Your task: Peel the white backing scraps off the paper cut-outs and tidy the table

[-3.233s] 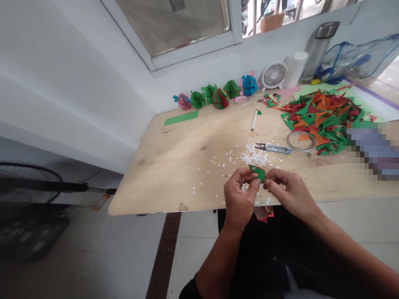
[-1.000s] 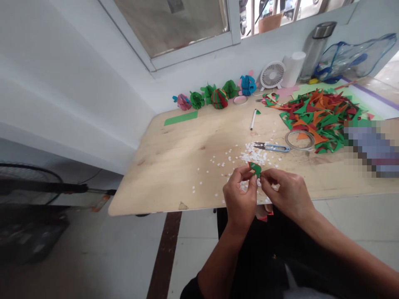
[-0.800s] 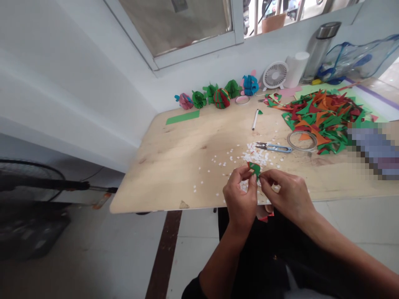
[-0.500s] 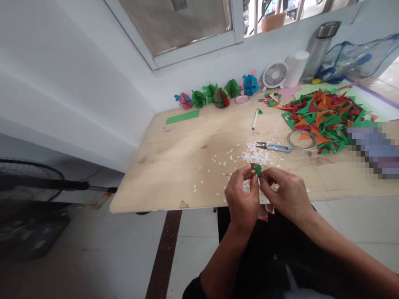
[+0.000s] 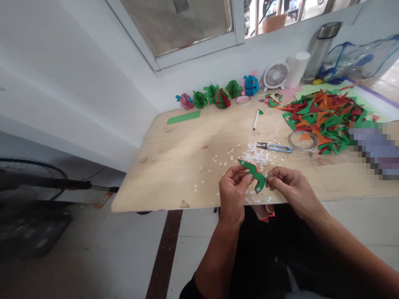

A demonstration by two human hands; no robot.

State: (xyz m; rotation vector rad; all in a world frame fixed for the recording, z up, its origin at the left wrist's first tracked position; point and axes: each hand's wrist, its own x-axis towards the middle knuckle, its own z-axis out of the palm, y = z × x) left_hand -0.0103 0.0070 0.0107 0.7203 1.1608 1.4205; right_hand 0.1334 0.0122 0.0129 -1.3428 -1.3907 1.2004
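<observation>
Visibly, the left hand (image 5: 231, 195) pinches a green paper piece (image 5: 253, 169) between thumb and fingers near its middle, holding it tilted above the near edge of the bench (image 5: 174, 166). The piece is wavy, with red along 1 edge and 2 small pale squares on its green face, 1 towards each end. The right hand (image 5: 294, 187) is just beside the piece's right side, thumb and forefinger pressed together on what looks like a tiny white bit (image 5: 266, 176); whether that bit also touches the paper is too small to tell. If either grip pulls sharply, the narrow curve could crease or tear; if the left grip slackens, the piece could slip off the front edge. Just beyond lie scattered white scraps (image 5: 257, 156), so light that a brushing wrist would probably spread them, and snips (image 5: 280, 148) rest among them, blades towards the left; a careless reach could meet those points. Farther right, a roll of tape (image 5: 289, 141) sits against a heap of cut paper (image 5: 330, 118), where a similar green shape would be easily lost. By the wall, a small fan (image 5: 276, 75), if running, might blow scraps about.
</observation>
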